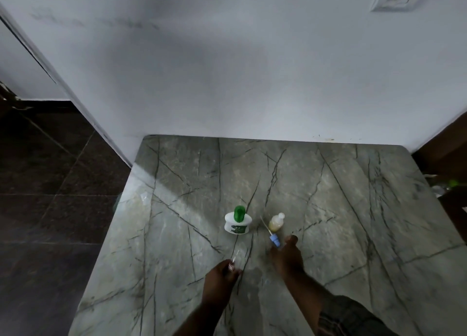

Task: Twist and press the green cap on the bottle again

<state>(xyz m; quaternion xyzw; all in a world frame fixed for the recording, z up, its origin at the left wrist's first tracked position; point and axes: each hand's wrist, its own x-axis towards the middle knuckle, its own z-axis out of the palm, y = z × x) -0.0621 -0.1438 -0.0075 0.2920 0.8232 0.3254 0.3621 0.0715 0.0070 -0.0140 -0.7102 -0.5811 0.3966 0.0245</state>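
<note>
The left hand (222, 272) is pinching a small clear vial (233, 261) low over the marble top (353, 209). The right hand (286, 253) is pinching a blue-handled dropper (274, 239) beside the open bottle (276, 222). The vial is probably light, slick and fragile; grip its body.

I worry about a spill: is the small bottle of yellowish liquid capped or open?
Open: the small bottle stands upright with a bare neck, and its blue cap is off, at the right hand.
</note>
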